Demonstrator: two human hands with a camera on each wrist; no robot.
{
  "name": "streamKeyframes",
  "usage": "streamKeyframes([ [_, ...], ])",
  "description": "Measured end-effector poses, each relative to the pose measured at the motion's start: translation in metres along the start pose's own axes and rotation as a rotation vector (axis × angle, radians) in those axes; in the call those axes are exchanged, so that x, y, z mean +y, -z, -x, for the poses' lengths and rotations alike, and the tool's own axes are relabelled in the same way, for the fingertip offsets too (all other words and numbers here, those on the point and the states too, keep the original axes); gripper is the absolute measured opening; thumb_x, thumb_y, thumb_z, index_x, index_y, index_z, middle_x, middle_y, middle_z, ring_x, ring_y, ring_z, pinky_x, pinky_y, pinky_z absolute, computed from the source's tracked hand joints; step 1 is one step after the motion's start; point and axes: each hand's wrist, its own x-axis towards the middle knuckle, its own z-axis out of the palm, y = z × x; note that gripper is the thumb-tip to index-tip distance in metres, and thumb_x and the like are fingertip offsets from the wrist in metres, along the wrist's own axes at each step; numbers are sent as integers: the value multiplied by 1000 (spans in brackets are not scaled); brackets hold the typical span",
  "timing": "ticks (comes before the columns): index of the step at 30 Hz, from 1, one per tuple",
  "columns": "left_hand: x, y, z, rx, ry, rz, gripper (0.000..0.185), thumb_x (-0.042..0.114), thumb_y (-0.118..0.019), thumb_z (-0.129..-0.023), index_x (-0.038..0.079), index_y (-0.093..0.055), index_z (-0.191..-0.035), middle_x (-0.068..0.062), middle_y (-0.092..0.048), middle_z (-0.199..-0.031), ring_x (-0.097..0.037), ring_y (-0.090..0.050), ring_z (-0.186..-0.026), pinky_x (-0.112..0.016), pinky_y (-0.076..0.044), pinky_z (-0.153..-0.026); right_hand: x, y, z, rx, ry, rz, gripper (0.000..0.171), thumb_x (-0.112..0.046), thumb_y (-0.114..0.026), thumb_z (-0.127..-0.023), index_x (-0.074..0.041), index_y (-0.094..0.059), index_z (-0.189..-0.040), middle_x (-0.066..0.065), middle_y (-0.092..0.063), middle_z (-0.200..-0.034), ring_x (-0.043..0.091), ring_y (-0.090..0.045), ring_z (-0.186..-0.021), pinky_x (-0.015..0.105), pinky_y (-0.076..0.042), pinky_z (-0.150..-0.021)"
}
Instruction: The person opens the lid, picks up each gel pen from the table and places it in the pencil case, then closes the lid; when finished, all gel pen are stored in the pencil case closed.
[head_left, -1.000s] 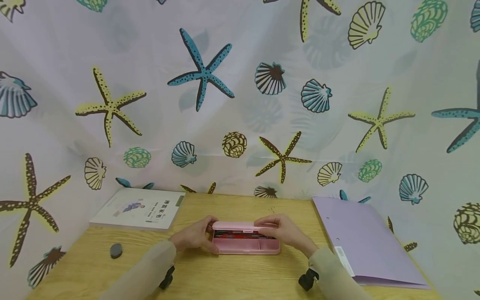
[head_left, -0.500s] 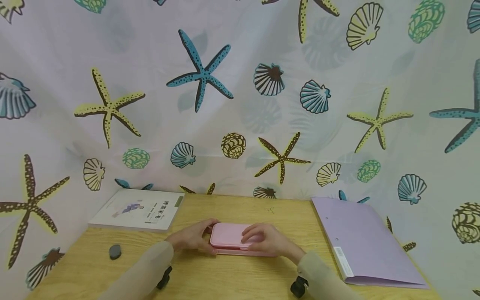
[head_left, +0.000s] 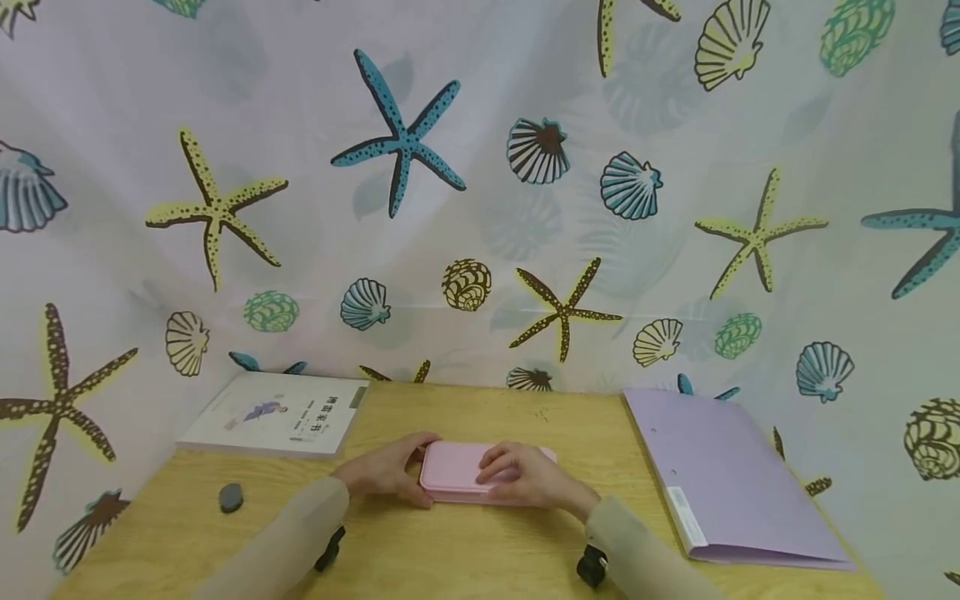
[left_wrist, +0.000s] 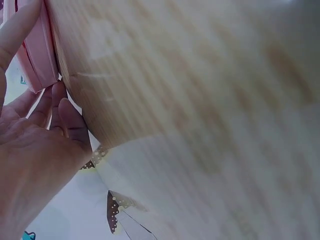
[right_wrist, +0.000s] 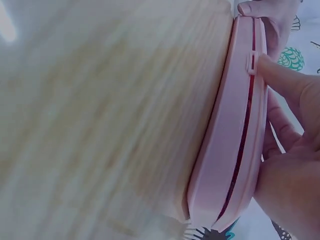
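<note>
Pink pencil case [head_left: 457,468] lies flat on the wooden table [head_left: 465,550], near the middle, slightly toward the near edge. I note the lid is down, but the right wrist view shows a thin dark red gap running along the seam of the case [right_wrist: 235,135], so it is not fully seated there. The small clasp tab [right_wrist: 251,62] sits on that seam.

My left hand [head_left: 386,471] holds the left end of the case, fingers curled round its far corner and thumb at the near side; in the left wrist view the fingers [left_wrist: 55,107] lie against the pink edge [left_wrist: 37,55]. My right hand [head_left: 525,477] rests on top of the lid toward its right half, fingers bent and pressing down. In the right wrist view one fingertip [right_wrist: 272,72] touches the clasp tab.

Other items logged: a white book [head_left: 281,414] at the far left of the table, well apart from the case; a small dark grey eraser [head_left: 231,497] on the near left, alone; a lilac folder [head_left: 727,483] lying closed along the right side. A curtain [head_left: 480,167] printed with starfish and shells hangs behind and around the table.
</note>
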Motion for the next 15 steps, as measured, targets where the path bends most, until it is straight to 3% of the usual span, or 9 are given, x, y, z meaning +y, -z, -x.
streamKeyframes([
  [8,0,0,0,9,8,-41,102,28,-93,-64,12,-37,-148,-9,-44,-146,-29,-43,-133,-53,-29,-115,-3,1,0,-34,-40,-19,18,-12,-74,-87,-13,-77,-104,2,-64,-123,23,-56,-122,36,-43,-107],
  [15,2,-2,5,5,25,-41,100,26,-92,-65,13,-37,-147,-10,-44,-146,-30,-42,-133,-53,-29,-115,-1,1,2,-31,-6,0,19,-12,-73,-88,-13,-76,-106,1,-65,-122,21,-57,-121,35,-43,-108],
])
